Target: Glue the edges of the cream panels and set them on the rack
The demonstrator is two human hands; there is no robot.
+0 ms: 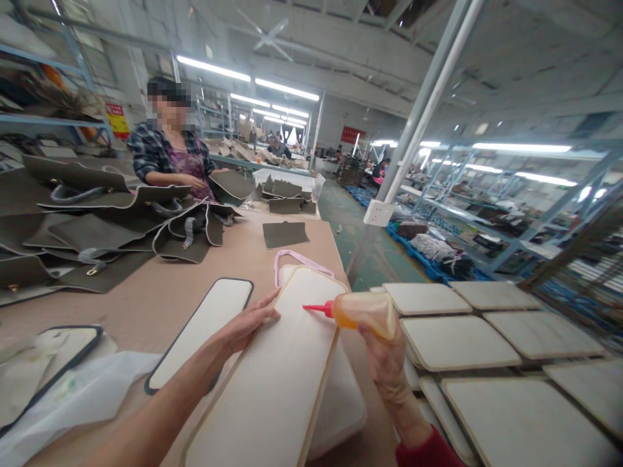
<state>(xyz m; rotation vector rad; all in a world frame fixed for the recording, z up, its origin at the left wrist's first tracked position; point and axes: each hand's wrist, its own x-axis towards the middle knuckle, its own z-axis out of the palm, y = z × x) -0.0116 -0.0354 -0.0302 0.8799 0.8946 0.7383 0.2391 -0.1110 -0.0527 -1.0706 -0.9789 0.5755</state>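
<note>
My right hand (384,347) is wrapped round a squeeze bottle (363,310) of amber liquid, which lies nearly level. Its red pointed nozzle aims left, over the upper part of a long white panel (272,383) with rounded corners and a tan edge. I cannot tell whether the tip touches the surface. On the panel's left edge, my left hand (253,321) grips it near the top. Under its right side lies another pale rounded piece (341,402). A pink strip (304,258) loops out beyond the panel's far end.
A dark-edged white panel (204,324) lies left of my hands on the brown table (238,259). Dark bag pieces (111,207) with handles are heaped at far left, near a person (172,149). White panels (530,415) fill the right side, below a post (413,130).
</note>
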